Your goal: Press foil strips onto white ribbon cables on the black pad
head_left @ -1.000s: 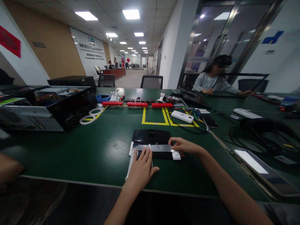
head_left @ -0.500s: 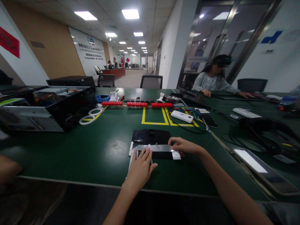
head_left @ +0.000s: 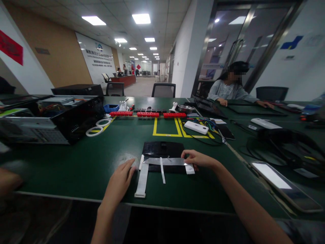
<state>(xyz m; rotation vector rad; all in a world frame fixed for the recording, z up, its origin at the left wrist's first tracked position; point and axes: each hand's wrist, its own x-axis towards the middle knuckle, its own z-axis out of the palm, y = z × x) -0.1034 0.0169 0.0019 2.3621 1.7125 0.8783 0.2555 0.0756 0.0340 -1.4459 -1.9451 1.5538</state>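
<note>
A flat black panel (head_left: 165, 147) lies on the green table in front of me. A silver strip of tape (head_left: 166, 162) runs across it. From the left end of the strip, a white ribbon cable (head_left: 142, 179) with a connector at its tip lies towards the table's front edge. A narrow white strip (head_left: 163, 173) crosses the tape near the middle. My right hand (head_left: 199, 159) pinches the tape's right end, beside a crinkled piece of foil (head_left: 190, 169). My left hand (head_left: 120, 179), fingers outstretched and holding nothing, is left of the panel and apart from it.
An opened computer case (head_left: 63, 118) stands at the left, with white rings (head_left: 94, 131) beside it. Red strips (head_left: 147, 114) line the back. A white device (head_left: 196, 127), tangled wires and a phone (head_left: 286, 186) are to the right. Another person (head_left: 233, 88) sits across at the right.
My left hand has lifted off the tape and moved left, uncovering the ribbon cable and narrow white strip. My right hand stays at the tape's right end.
</note>
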